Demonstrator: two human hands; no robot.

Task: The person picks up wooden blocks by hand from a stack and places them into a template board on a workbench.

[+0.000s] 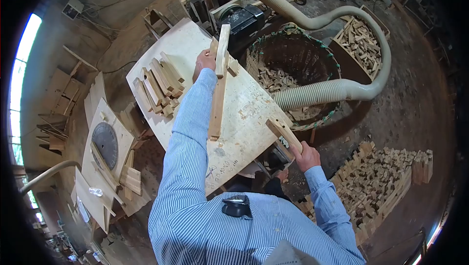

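Note:
At the far part of the pale work table (244, 103), my left hand (205, 61) is closed round a wood piece beside an upright wooden fence (223, 50). A long wooden strip (218, 106) runs along the table from there toward me. My right hand (307, 156), at the table's right edge, grips a wooden piece (285, 134) that reaches over the edge. Several cut wood pieces (159, 83) lie stacked to the left of my left arm. Which part of the wood my left fingers hold is partly hidden.
Behind the table is a black motor (243, 19). A ribbed hose (317, 94) crosses a large basket (259, 64) of offcuts. A crate of offcuts (359, 45) stands at the back right, and a big pile of blocks (376, 182) at the lower right. A round dark disc (105, 143) is on the left bench.

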